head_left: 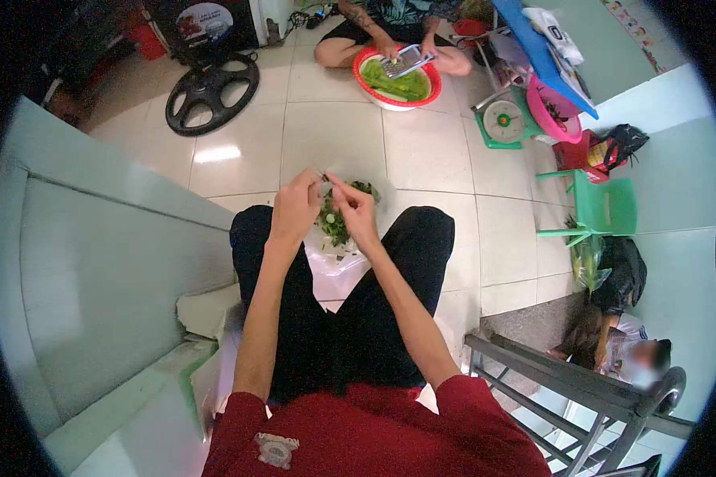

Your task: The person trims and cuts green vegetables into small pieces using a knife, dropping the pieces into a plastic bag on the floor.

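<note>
Between the knees, a clear plastic bag (pixel 338 256) holds chopped or torn green leaves (pixel 334 226). Above it, my left hand (pixel 297 205) is closed, its fingertips pinching a small dark sprig (pixel 324 176). My right hand (pixel 356 208) is closed too, thumb and forefinger meeting near that same sprig, just over the greens. Whether both hands grip the sprig is too small to tell.
Ahead, a person (pixel 382 40) grates over a red basket (pixel 435 94) of green pieces. A black steering wheel (pixel 188 126) lies on the floor. At right are a scale (pixel 504 121), pink basin (pixel 571 127), green stool (pixel 608 207), metal railing (pixel 549 367) and another person (pixel 624 342).
</note>
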Tool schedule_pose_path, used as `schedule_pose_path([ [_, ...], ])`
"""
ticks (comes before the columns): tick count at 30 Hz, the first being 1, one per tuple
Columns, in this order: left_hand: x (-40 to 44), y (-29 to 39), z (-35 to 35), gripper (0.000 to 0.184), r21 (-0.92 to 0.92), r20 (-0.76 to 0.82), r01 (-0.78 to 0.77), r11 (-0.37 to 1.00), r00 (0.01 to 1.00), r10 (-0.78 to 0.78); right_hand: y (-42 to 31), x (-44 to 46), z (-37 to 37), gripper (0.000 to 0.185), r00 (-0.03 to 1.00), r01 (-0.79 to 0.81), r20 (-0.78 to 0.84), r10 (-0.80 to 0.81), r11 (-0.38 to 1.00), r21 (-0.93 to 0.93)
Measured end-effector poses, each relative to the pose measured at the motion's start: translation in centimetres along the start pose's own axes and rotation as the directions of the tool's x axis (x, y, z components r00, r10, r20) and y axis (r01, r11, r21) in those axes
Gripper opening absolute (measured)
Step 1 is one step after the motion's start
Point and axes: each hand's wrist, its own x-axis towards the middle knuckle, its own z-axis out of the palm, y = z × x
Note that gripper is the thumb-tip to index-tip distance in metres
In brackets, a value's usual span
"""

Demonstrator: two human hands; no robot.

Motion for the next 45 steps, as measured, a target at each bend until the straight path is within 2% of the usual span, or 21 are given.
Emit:
schedule_pose_path([
  [2, -0.1, -0.6, 0.4, 0.007, 0.002, 0.006, -0.006, 1.0, 1.0, 0.006, -0.1, 0.0, 0.1, 0.034, 1.0, -0.028, -0.004, 0.028, 1.0, -0.002],
  [4, -0.5, -0.5, 0.4, 0.006, 0.013, 0.037, -0.037, 0.999, 0.999, 0.037, 1.1, 0.5, -0.2, 0.034, 0.992, -0.069, -0.116, 0.057, 0.992, -0.102],
  [6, -1.4, 0.0, 0.1, 0.005, 0.043, 0.037, -0.035, 0.998, 0.999, 0.033, 2.1, 1.5, -1.0, 0.037, 0.985, -0.018, -0.172, 0.004, 0.996, -0.082],
  [8, -1.6, 0.2, 0.1, 0.006, 0.071, 0.039, -0.035, 0.997, 0.999, 0.033, -0.2, 1.5, -2.0, 0.038, 0.914, -0.274, -0.252, 0.318, 0.942, 0.195],
  [9, -1.5, 0.2, 0.1, 0.008, -0.015, -0.031, -0.011, 1.0, 0.999, 0.01, -0.6, 1.5, -2.1, 0.04, 0.891, -0.323, -0.245, 0.382, 0.913, 0.247],
  [10, -1.4, 0.2, 0.1, 0.01, -0.103, -0.1, 0.009, 0.995, 0.995, -0.02, -0.2, 1.5, -2.2, 0.04, 0.892, -0.322, -0.245, 0.38, 0.914, 0.245],
  [12, -1.2, 0.3, -0.2, 0.011, -0.064, -0.109, -0.006, 0.998, 0.994, -0.001, 0.3, 1.7, -2.2, 0.043, 0.866, -0.443, -0.233, 0.443, 0.895, 0.055],
  [13, -1.1, 0.5, -0.4, 0.012, -0.022, -0.112, -0.02, 1.0, 0.994, 0.017, 0.3, 1.6, -2.1, 0.043, 0.868, -0.44, -0.232, 0.439, 0.897, 0.053],
  [15, -1.3, 0.9, -0.4, 0.01, 0.022, -0.096, -0.054, 0.998, 0.994, 0.056, 0.5, 1.4, -1.9, 0.043, 0.931, -0.296, -0.218, 0.294, 0.955, 0.025],
  [16, -1.5, 1.1, -0.4, 0.009, 0.063, -0.074, -0.085, 0.994, 0.993, 0.089, 0.5, 1.3, -1.7, 0.043, 0.931, -0.296, -0.219, 0.294, 0.955, 0.025],
  [18, -1.5, 1.5, -0.5, 0.009, 0.084, -0.039, -0.094, 0.992, 0.994, 0.098, 0.5, 1.3, -1.5, 0.036, 0.945, -0.139, -0.309, 0.111, 0.988, -0.071],
  [28, -1.7, 1.3, -0.1, 0.011, 0.131, 0.065, -0.119, 0.984, 0.992, 0.112, 0.9, 1.6, -2.3, 0.032, 0.913, -0.161, -0.388, 0.128, 0.985, -0.054],
  [31, -1.8, 1.1, 0.0, 0.012, 0.122, 0.053, -0.127, 0.984, 0.991, 0.121, 1.2, 1.4, -2.1, 0.033, 0.932, -0.098, -0.355, 0.074, 0.994, -0.05],
  [34, -1.6, 0.8, 0.1, 0.012, 0.122, -0.008, -0.138, 0.983, 0.99, 0.14, 1.3, 1.3, -1.7, 0.037, 0.954, -0.101, -0.296, 0.051, 0.982, -0.157],
  [35, -1.7, 0.7, 0.3, 0.012, 0.123, -0.01, -0.139, 0.983, 0.99, 0.141, 1.5, 1.3, -1.6, 0.041, 0.966, -0.119, -0.244, 0.086, 0.985, -0.125],
  [37, -1.6, 0.7, 0.4, 0.012, -0.007, -0.158, -0.089, 0.996, 0.984, 0.087, 0.2, 1.1, -1.2, 0.044, 0.974, -0.139, -0.19, 0.119, 0.986, -0.094],
  [38, -1.6, 0.7, 0.4, 0.012, -0.005, -0.161, -0.091, 0.996, 0.983, 0.089, -1.0, 0.7, -1.0, 0.043, 0.977, -0.19, -0.111, 0.185, 0.981, -0.041],
  [39, -1.5, 1.0, 0.1, 0.012, -0.088, -0.158, -0.02, 0.996, 0.987, 0.006, -1.9, 0.5, -0.9, 0.043, 0.969, -0.244, -0.028, 0.244, 0.97, 0.007],
  [40, -1.4, 1.2, 0.0, 0.012, -0.17, -0.148, 0.05, 0.984, 0.986, -0.075, -1.9, 0.4, -0.8, 0.043, 0.971, -0.239, -0.029, 0.239, 0.971, 0.008],
  [42, -1.2, 1.4, -0.3, 0.012, -0.176, -0.145, 0.035, 0.984, 0.988, -0.061, -2.1, 0.2, -0.7, 0.044, 0.982, -0.169, 0.104, 0.156, 0.977, 0.129],
  [45, -1.1, 1.6, -0.2, 0.012, -0.227, -0.146, 0.03, 0.973, 0.987, -0.064, -2.0, 0.2, -1.1, 0.049, 0.962, -0.235, 0.172, 0.214, 0.965, 0.113],
])
